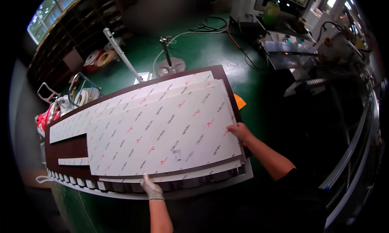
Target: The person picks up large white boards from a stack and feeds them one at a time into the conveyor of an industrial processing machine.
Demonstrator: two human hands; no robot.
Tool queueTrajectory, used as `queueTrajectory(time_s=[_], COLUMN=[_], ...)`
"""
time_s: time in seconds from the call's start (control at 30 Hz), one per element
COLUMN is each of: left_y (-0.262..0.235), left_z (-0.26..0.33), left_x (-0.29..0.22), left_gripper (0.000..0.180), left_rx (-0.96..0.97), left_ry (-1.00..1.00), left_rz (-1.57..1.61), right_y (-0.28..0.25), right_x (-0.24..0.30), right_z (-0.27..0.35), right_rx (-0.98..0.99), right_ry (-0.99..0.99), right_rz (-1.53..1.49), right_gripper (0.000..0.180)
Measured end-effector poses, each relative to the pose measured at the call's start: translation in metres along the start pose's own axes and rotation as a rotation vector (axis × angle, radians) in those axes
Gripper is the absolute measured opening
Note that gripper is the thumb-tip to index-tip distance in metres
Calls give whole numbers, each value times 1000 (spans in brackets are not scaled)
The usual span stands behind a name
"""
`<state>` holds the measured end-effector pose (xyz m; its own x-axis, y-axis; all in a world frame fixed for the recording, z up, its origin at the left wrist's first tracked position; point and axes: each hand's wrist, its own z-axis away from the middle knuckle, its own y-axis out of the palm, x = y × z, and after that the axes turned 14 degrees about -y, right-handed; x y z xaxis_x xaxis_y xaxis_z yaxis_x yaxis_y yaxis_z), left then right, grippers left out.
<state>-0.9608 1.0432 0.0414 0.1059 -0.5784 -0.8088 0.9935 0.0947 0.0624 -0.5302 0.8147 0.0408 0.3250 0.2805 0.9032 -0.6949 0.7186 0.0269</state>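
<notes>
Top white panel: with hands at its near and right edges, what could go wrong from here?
The top white panel may slip against the sheets beneath, which stick out unevenly. The right hand and left hand could be pinched, being at the edges. The narrow white strip, close by the panel's left edge, might get knocked if the panel swings.

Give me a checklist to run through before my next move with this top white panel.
1. Right hand at the panel's right edge: ok, thumb on top.
2. Left hand at the near edge: ok; fingers beneath: cannot tell, hidden.
3. Both hands gloved: not ok, the right looks bare.
4. Top white panel flush with the lower white panels: not ok, edges staggered.
5. Top panel's underside free: cannot tell, hidden.
</notes>
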Motion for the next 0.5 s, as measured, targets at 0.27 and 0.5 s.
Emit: queueTrajectory(time_s=[0.27,0.5], left_y=[100,102], left_z=[61,75], left_x=[72,122], left_gripper=[91,49], left_rx=[-111,173], left_ry=[8,-157], left_rz=[-142,-44], right_y=[-104,-95], right_x=[32,-69], right_z=[-46,-10], right_rx=[63,-310], right_ry=[-542,-759], right_rz=[955,769], right_gripper=[60,63])
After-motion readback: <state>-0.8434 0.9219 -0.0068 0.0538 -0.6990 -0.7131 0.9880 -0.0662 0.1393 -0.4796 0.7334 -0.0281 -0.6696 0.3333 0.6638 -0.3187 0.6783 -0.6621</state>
